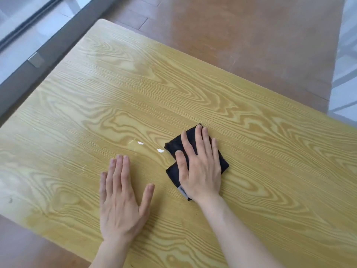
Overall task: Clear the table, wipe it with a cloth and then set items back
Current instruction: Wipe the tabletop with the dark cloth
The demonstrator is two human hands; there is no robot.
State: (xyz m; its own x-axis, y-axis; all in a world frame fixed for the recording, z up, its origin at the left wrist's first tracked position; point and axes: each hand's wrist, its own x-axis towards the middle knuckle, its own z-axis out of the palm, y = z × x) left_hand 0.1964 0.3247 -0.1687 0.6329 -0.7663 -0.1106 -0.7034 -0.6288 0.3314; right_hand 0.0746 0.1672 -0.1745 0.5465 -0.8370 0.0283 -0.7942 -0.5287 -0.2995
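Note:
A light wood-grain table [193, 89] fills most of the view. A folded black cloth [172, 174] with a small grey label lies near the table's middle. My right hand [201, 165] presses flat on top of it, fingers spread, covering most of the cloth. To its left, my left hand [121, 200] rests palm down on the bare wood, fingers together and holding nothing. Two small bright wet spots [160, 150] shine on the surface just left of the cloth.
Brown floor [251, 45] lies beyond the table's far edge. A dark window or door frame [48, 51] runs along the left. A pale strip of floor shows at the far right edge.

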